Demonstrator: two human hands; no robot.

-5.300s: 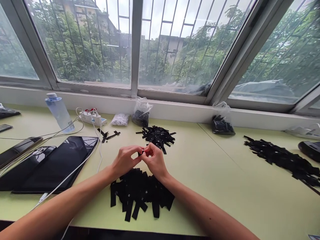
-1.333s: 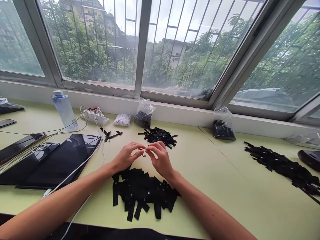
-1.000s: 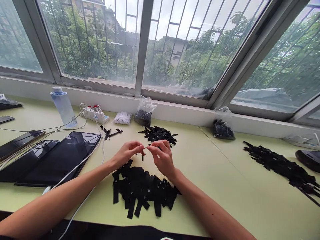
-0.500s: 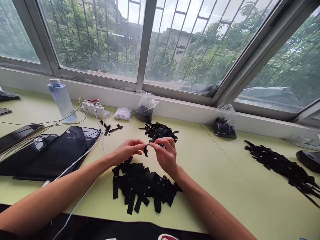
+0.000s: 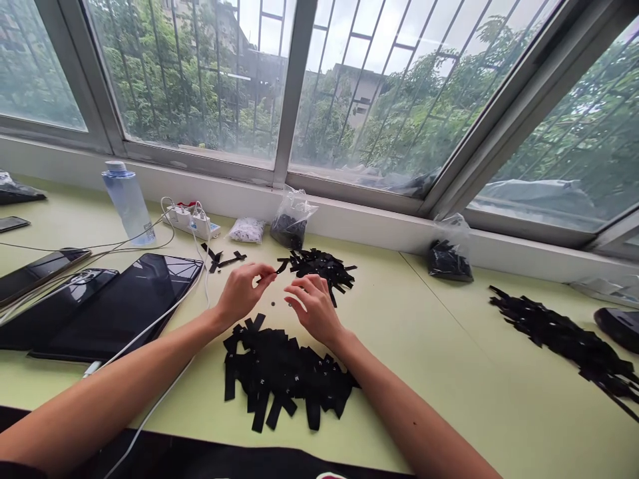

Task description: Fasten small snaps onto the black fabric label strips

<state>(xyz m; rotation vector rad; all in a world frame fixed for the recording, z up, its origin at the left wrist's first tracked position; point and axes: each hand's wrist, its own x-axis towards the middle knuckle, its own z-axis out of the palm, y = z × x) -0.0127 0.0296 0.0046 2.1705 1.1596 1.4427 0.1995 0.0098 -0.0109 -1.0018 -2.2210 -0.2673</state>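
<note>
My left hand (image 5: 243, 291) is pinched on one end of a short black strip (image 5: 282, 266), whose other end reaches the edge of the far pile of black strips (image 5: 319, 265). My right hand (image 5: 310, 310) hovers just over the table, fingers loosely apart and holding nothing, its fingertips close to two tiny dark bits (image 5: 273, 304) on the surface. Below both hands lies a bigger heap of flat black strips (image 5: 284, 372) with small white marks on them.
Two dark tablets (image 5: 120, 306) and a phone (image 5: 42, 266) with white cables lie to the left, behind them a water bottle (image 5: 128, 203) and a power strip (image 5: 192, 223). Small plastic bags (image 5: 291, 223) lean on the sill. Another long black heap (image 5: 564, 329) lies right.
My hands, which were pinching one strip together, have come apart. The left hand carried the strip toward the far pile; the right hand let go and dropped toward the table.
</note>
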